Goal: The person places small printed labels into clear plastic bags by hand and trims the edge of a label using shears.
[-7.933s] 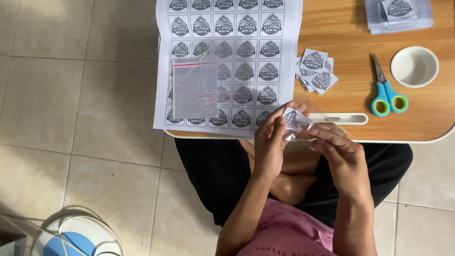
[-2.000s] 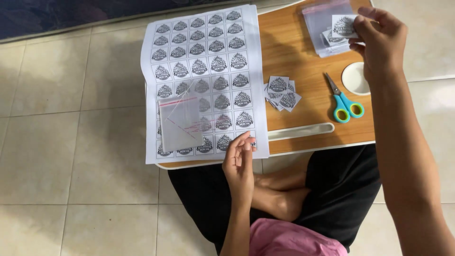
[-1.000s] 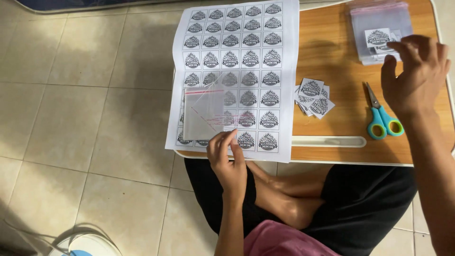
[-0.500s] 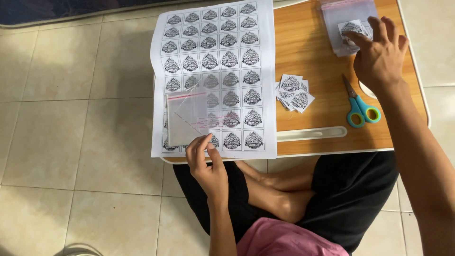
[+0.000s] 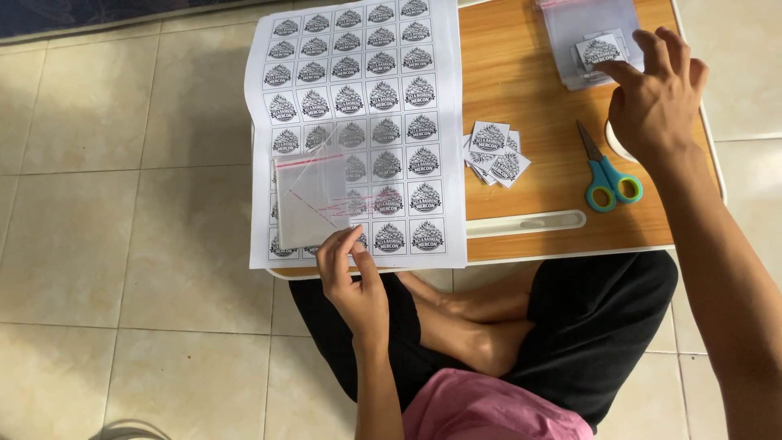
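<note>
A person sits cross-legged on a tiled floor behind a low wooden table (image 5: 538,57), and everything is placed here against that table.

At the table's near-left corner the left hand (image 5: 352,281) pinches the lower edge of one clear plastic bag (image 5: 314,195) between thumb and fingers. That bag, marked by a thin red strip along its top, lies flat on a white printed sheet (image 5: 358,122) that covers the table's left part and hangs past its left edge. The sheet carries small square black-and-white emblem labels in five columns; eight rows show, though the bag veils some of the lower-left squares and the top row is cut by the frame.

At the table's far-right corner the right hand (image 5: 656,98) is spread, fingers loosely extended, with its fingertips pressed on a stack of clear bags (image 5: 586,37); how many bags are in that stack cannot be told. One cut label (image 5: 601,50) shows through the top bag, just under the fingertips.

In the table's middle sits a small loose pile of cut labels (image 5: 494,153), roughly five or six, overlapping. To the right of that pile lies one pair of scissors (image 5: 607,171) with blue and green handles. Along the table's near edge rests one white ruler-like bar (image 5: 525,222). One white bowl (image 5: 612,143) peeks out beneath the right wrist, mostly hidden.
</note>
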